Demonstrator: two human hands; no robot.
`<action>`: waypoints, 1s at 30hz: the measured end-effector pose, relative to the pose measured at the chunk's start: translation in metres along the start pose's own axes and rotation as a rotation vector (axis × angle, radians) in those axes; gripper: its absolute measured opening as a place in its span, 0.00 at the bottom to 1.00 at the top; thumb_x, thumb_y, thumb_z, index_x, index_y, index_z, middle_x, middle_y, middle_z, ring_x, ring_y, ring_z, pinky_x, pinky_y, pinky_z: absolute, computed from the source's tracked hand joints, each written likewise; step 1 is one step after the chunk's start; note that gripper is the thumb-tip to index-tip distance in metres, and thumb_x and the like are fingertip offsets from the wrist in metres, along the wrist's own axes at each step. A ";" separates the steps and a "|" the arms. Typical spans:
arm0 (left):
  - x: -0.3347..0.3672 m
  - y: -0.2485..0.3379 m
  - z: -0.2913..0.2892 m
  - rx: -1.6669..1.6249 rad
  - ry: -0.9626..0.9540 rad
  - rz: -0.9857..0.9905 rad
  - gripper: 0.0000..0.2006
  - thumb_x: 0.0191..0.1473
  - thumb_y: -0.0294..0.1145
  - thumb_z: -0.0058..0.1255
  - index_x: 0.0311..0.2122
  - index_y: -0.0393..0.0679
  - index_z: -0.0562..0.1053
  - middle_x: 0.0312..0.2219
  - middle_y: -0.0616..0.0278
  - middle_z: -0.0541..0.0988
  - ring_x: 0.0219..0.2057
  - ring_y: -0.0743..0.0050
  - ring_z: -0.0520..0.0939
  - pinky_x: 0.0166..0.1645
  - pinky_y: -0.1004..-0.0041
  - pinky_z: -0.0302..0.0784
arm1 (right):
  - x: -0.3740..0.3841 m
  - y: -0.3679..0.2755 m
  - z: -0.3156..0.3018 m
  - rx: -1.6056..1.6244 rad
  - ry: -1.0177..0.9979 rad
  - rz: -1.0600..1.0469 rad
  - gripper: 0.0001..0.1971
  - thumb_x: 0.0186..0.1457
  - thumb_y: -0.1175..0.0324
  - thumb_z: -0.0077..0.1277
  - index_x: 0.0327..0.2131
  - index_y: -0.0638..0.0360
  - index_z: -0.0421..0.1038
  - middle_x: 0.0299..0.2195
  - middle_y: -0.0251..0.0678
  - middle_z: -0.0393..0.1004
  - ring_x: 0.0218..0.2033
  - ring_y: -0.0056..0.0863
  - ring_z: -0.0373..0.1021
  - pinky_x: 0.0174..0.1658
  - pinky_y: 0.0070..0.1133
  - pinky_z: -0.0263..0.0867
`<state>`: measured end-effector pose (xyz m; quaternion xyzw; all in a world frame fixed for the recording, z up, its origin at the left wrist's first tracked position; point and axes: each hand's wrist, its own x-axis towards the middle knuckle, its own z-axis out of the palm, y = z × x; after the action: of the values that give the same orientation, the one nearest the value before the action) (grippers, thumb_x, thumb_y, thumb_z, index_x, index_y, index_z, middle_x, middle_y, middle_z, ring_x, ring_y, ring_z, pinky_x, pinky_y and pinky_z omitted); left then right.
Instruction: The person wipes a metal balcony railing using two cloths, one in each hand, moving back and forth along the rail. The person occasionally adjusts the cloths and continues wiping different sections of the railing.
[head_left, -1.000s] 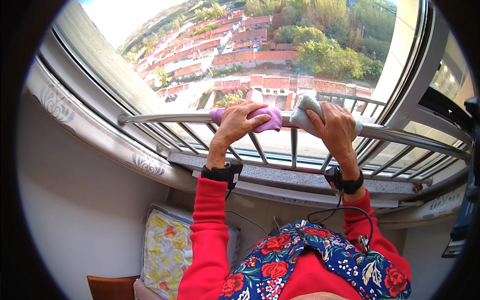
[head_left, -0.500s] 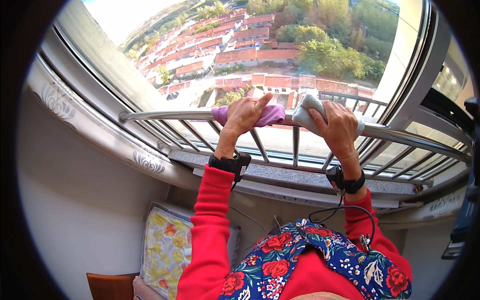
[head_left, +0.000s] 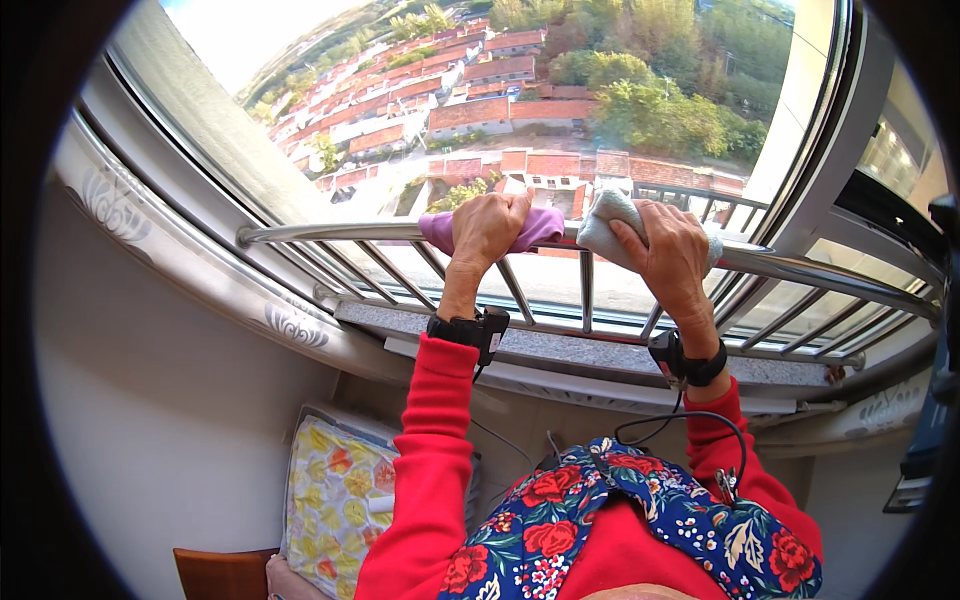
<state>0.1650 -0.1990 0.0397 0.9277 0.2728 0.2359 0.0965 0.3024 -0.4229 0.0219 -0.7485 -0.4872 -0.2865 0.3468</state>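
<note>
My left hand [head_left: 487, 230] is closed over a purple cloth [head_left: 541, 229], which is wrapped on the top bar of a shiny metal railing [head_left: 375, 231]. To its right, my right hand [head_left: 668, 250] grips a pale grey-green cloth [head_left: 607, 226] against the same bar. Folded cloth shows on both sides of each hand. The undersides of the cloths, where they meet the bar, are mostly hidden. A short stretch of bar lies between the two cloths.
Upright bars run down from the rail to a speckled stone sill [head_left: 560, 350]. Past the railing, a window opening looks down on red-roofed houses [head_left: 470, 115] and trees. Below left stands a seat with a yellow-patterned cover [head_left: 325, 490]. Cables [head_left: 640, 432] hang near my wrists.
My left hand has turned slightly at the wrist, its thumb tucked lower and forearm shifted right. My right hand stays on its cloth, moved barely leftward.
</note>
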 end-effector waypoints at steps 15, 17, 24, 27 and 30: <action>-0.003 -0.001 0.002 -0.053 0.036 -0.018 0.31 0.64 0.59 0.40 0.26 0.44 0.84 0.22 0.47 0.82 0.27 0.47 0.83 0.34 0.55 0.73 | 0.001 0.005 -0.032 0.074 -0.383 -0.031 0.39 0.43 0.48 0.70 0.59 0.52 0.70 0.52 0.38 0.75 0.54 0.38 0.70 0.59 0.36 0.61; -0.003 -0.001 0.001 -0.053 0.041 -0.016 0.32 0.65 0.60 0.39 0.26 0.44 0.83 0.22 0.47 0.82 0.26 0.47 0.83 0.34 0.55 0.73 | 0.002 0.004 -0.033 0.080 -0.406 -0.036 0.42 0.42 0.48 0.71 0.60 0.51 0.68 0.54 0.39 0.74 0.56 0.38 0.69 0.61 0.37 0.59; -0.005 0.004 -0.002 -0.033 0.051 -0.015 0.30 0.65 0.56 0.38 0.24 0.45 0.82 0.21 0.48 0.81 0.26 0.46 0.83 0.34 0.54 0.75 | 0.000 0.003 -0.030 0.029 -0.363 -0.076 0.41 0.42 0.49 0.71 0.60 0.49 0.69 0.54 0.36 0.75 0.55 0.36 0.70 0.60 0.36 0.60; -0.005 0.004 -0.002 -0.033 0.045 -0.022 0.30 0.65 0.56 0.38 0.24 0.45 0.82 0.21 0.47 0.81 0.26 0.46 0.83 0.35 0.53 0.75 | -0.003 0.002 -0.026 0.017 -0.322 -0.080 0.38 0.43 0.51 0.71 0.59 0.49 0.70 0.52 0.35 0.76 0.53 0.35 0.71 0.57 0.34 0.62; -0.005 0.003 -0.002 -0.036 0.050 -0.021 0.30 0.65 0.56 0.38 0.25 0.46 0.82 0.21 0.47 0.81 0.27 0.46 0.83 0.35 0.53 0.75 | -0.004 0.003 -0.023 0.026 -0.285 -0.095 0.36 0.44 0.52 0.71 0.57 0.49 0.71 0.50 0.34 0.76 0.51 0.35 0.71 0.55 0.33 0.62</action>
<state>0.1619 -0.2038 0.0402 0.9168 0.2804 0.2628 0.1089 0.3015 -0.4447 0.0317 -0.7532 -0.5700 -0.1873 0.2698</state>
